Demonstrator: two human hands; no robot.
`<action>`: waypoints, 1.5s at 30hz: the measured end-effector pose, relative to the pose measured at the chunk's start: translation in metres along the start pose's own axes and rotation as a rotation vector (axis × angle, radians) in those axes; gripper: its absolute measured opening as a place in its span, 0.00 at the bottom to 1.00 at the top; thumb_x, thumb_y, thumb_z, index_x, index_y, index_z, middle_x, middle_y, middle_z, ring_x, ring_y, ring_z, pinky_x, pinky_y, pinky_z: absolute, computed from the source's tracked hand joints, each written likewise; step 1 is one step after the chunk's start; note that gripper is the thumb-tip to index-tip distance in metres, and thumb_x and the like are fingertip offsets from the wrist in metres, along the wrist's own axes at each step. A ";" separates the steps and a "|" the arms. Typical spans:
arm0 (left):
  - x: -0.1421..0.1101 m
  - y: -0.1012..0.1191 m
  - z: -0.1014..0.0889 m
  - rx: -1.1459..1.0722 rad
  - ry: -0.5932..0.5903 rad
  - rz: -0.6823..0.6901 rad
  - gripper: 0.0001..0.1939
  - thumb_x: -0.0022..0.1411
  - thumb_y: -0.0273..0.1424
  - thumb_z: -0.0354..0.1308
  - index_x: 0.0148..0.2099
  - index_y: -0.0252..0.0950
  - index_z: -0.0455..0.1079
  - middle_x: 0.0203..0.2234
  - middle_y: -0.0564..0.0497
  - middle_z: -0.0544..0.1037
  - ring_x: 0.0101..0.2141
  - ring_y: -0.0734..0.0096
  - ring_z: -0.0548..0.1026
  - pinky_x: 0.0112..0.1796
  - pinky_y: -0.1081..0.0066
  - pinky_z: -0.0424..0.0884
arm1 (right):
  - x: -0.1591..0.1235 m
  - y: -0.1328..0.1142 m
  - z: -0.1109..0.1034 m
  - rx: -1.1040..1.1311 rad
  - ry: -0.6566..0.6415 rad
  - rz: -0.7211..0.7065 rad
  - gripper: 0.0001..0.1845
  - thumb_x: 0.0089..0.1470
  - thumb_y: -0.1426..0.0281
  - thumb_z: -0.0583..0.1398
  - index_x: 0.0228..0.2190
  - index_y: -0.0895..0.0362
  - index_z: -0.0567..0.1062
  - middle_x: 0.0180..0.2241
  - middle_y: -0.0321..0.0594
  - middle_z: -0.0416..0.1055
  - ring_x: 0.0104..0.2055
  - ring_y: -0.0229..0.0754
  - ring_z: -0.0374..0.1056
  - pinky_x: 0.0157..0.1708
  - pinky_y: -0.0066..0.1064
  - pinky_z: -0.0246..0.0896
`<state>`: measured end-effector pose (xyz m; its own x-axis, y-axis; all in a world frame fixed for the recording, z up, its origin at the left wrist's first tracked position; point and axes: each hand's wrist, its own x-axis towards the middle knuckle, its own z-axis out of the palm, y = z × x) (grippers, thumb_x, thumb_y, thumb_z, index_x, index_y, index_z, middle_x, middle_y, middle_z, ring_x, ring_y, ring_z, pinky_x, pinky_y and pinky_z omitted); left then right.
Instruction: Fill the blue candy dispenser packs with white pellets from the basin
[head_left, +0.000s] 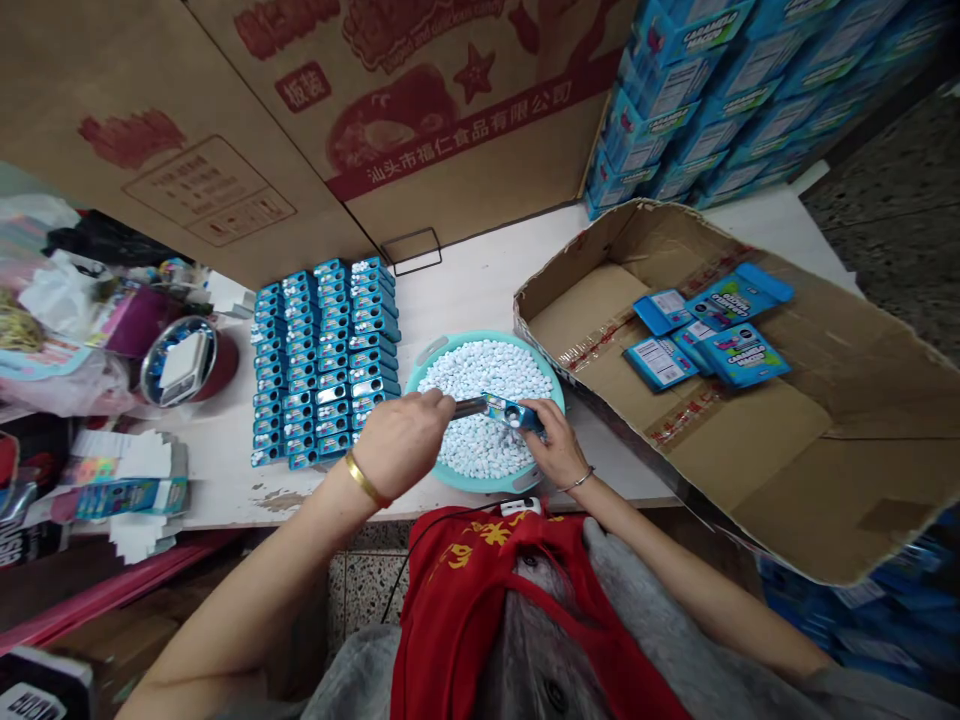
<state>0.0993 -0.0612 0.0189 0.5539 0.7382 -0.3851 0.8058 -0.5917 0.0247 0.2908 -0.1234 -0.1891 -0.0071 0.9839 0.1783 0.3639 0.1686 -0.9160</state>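
My left hand [403, 440], with a gold bracelet on its wrist, is closed around a narrow dark metal scoop [470, 407]. The tip of this tool meets one end of a small blue candy box [504, 409]. My right hand [556, 446] grips that box by its other end; a round dark opening shows in the box's face. Both hands are above a turquoise basin [561, 405] filled with small white candies [487, 366]. Left of the basin, rows of similar blue boxes [325, 362] stand packed together, many with round openings showing.
An open cardboard tray [757, 440] with several blue packs [742, 352] sits at the right. Large cartons [450, 120] and stacked blue display boxes [675, 110] rise behind the white table [480, 285]. A red container [217, 365] and bagged clutter are at the left.
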 end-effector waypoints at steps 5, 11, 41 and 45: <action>0.001 -0.028 0.043 -0.449 0.180 0.051 0.18 0.61 0.40 0.57 0.50 0.37 0.66 0.42 0.46 0.70 0.39 0.65 0.72 0.40 0.66 0.70 | -0.001 0.000 0.003 0.075 -0.038 0.032 0.18 0.54 0.70 0.57 0.48 0.53 0.68 0.45 0.45 0.68 0.50 0.49 0.66 0.52 0.46 0.62; 0.014 -0.016 0.117 -0.778 0.340 0.081 0.23 0.57 0.46 0.60 0.47 0.34 0.66 0.38 0.46 0.71 0.38 0.65 0.69 0.39 0.67 0.66 | 0.000 -0.004 0.025 0.282 -0.228 0.054 0.18 0.52 0.64 0.61 0.45 0.54 0.69 0.44 0.43 0.72 0.47 0.46 0.68 0.49 0.42 0.65; -0.087 -0.103 0.270 -0.503 0.721 -0.658 0.28 0.53 0.41 0.58 0.53 0.31 0.63 0.44 0.41 0.67 0.38 0.63 0.69 0.40 0.63 0.69 | -0.176 0.097 -0.056 -0.479 -0.462 0.325 0.22 0.54 0.68 0.56 0.51 0.53 0.65 0.45 0.46 0.66 0.40 0.48 0.71 0.36 0.36 0.68; -0.100 -0.082 0.266 -0.523 0.761 -0.769 0.29 0.53 0.43 0.60 0.53 0.32 0.62 0.37 0.49 0.67 0.26 0.74 0.63 0.31 0.69 0.67 | -0.180 0.093 -0.056 -0.483 -0.291 0.322 0.20 0.57 0.66 0.53 0.51 0.54 0.64 0.44 0.47 0.66 0.44 0.49 0.69 0.41 0.41 0.68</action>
<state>-0.0784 -0.1728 -0.1900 -0.2692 0.9468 0.1765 0.8698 0.1604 0.4666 0.3777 -0.2884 -0.2865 -0.0546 0.9680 -0.2450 0.7673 -0.1164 -0.6306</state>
